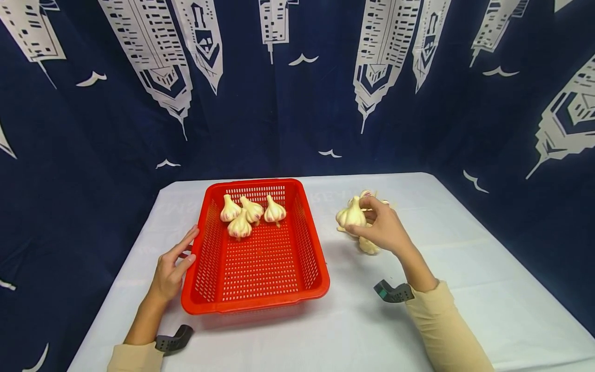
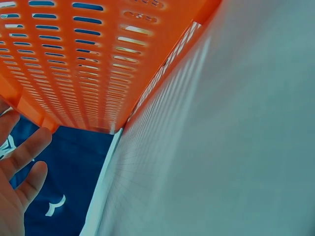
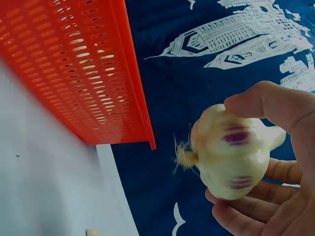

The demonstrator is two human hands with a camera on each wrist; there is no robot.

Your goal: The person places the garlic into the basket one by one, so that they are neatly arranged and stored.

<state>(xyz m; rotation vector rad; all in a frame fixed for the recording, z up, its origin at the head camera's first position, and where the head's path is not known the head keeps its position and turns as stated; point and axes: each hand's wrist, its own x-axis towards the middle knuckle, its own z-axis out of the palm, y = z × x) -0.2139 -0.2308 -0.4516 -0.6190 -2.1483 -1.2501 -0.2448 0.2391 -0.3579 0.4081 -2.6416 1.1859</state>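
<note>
My right hand (image 1: 383, 227) grips a garlic bulb (image 1: 351, 215) between thumb and fingers, raised in front of a small pile of other bulbs. In the right wrist view that garlic bulb (image 3: 234, 152) shows purple streaks and a tuft of roots. My left hand (image 1: 169, 271) rests its fingers on the left rim of a red perforated plastic basket (image 1: 255, 298). Several garlic bulbs (image 1: 239, 226) sit together in the back part of the basket. The left wrist view has the left hand's fingers (image 2: 30, 147) beside the basket's outer wall, partly cut off by the frame.
Behind the right hand lie more garlic bulbs (image 1: 369, 246), partly hidden by it. A white cloth (image 1: 353, 330) covers the table. At the back hangs a dark blue curtain (image 1: 288, 124) with white building prints.
</note>
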